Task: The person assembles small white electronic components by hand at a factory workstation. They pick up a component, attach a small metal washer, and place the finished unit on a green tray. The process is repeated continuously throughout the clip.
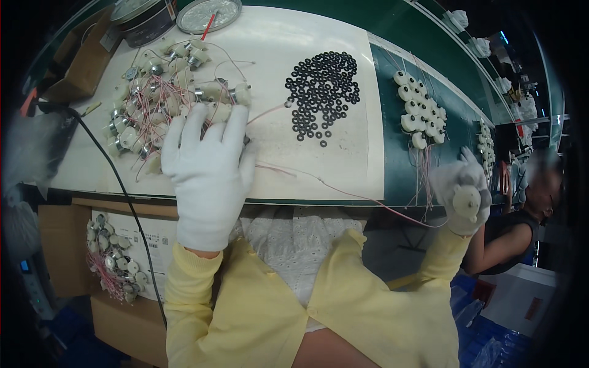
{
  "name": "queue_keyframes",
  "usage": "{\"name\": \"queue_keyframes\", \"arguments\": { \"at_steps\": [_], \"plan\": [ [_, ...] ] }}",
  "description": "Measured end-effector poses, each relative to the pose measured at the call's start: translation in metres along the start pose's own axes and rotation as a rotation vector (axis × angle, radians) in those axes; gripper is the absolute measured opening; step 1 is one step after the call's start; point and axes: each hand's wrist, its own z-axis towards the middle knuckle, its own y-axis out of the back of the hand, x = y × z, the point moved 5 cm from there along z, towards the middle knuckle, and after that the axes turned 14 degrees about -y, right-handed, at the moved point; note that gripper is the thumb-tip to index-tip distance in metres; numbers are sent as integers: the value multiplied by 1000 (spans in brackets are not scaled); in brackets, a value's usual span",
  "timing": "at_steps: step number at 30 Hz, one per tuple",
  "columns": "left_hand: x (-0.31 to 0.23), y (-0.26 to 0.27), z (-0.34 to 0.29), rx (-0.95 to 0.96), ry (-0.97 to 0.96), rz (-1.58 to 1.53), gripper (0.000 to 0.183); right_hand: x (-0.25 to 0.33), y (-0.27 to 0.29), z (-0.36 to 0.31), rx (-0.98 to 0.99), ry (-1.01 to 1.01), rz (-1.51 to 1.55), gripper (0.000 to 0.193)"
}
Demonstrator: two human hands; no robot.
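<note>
My left hand [208, 165], in a white glove, rests at the near right edge of a pile of small motors [162, 113] with cream plastic housings and tangled pink wires. Its fingers are spread over a cream motor [219, 112] and touch it; the underside of the hand is hidden. Off the table's right end, my gloved right hand [460, 190], slightly blurred, is closed on another small motor [466, 202] with a round cream housing. A long pink wire [368, 197] runs from the table's middle toward that hand.
Many black rings [322, 86] lie on the white sheet. Cream motors with black rings stand in rows [420, 107] on the green mat, with a further row [486, 150] beyond. Also here: a cardboard box [76, 55], black cable [123, 184], box of motors [116, 257], and another person [512, 236].
</note>
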Motion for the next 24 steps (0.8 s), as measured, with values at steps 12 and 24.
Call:
{"name": "queue_keyframes", "arguments": {
  "at_steps": [12, 24],
  "plan": [
    [3, -13, -65, -205, -50, -61, 64, -40, -36, 38, -88, -198, -967, 31],
    [5, -12, -61, -72, 5, -71, 59, -59, -60, 82, 5, -154, -841, 29]
  ]
}}
